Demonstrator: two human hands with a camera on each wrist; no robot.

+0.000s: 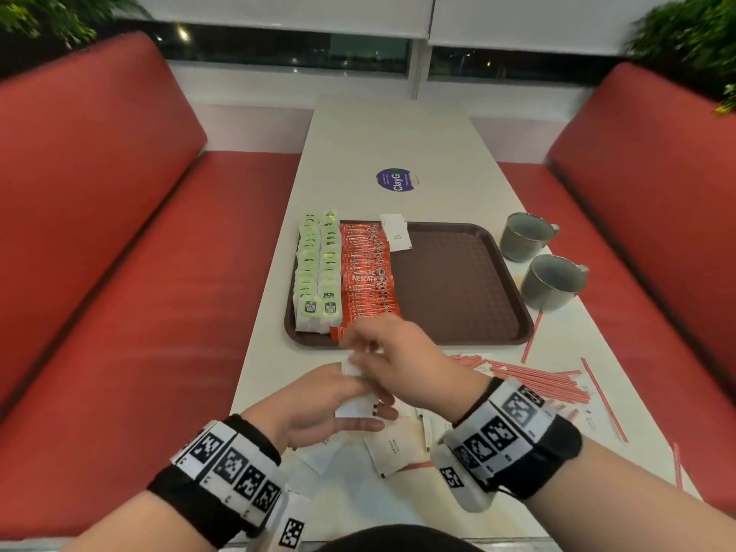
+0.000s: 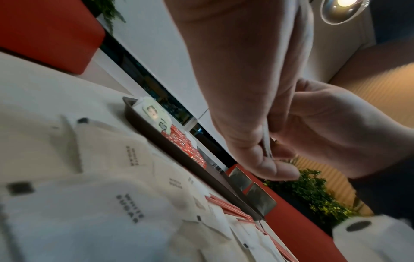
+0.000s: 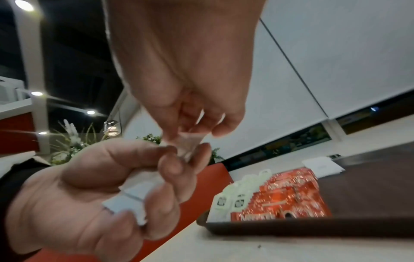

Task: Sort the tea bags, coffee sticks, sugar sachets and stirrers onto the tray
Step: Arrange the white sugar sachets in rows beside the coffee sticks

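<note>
1. Clearly, our left hand (image 1: 318, 400) curls round a small stack of white sugar sachets (image 1: 355, 406), while our right hand (image 1: 392, 360) pinches the stack's top edge, just short of the tray (image 1: 458, 296).
2. On the tray, "NESCAFE" coffee sticks (image 1: 368, 272) lie beside green-tagged tea bags (image 1: 316, 272) — tag wording unreadable.
3. Loose sachets (image 1: 392, 446) on the table read "WHITE SUGAR"; striped stirrers (image 1: 537, 382) lie right of them.
4. A purple sticker (image 1: 395, 180) reads "ClayG".

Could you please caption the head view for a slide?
Both hands gather white sugar sachets near a tray of tea bags and coffee sticks.
</note>
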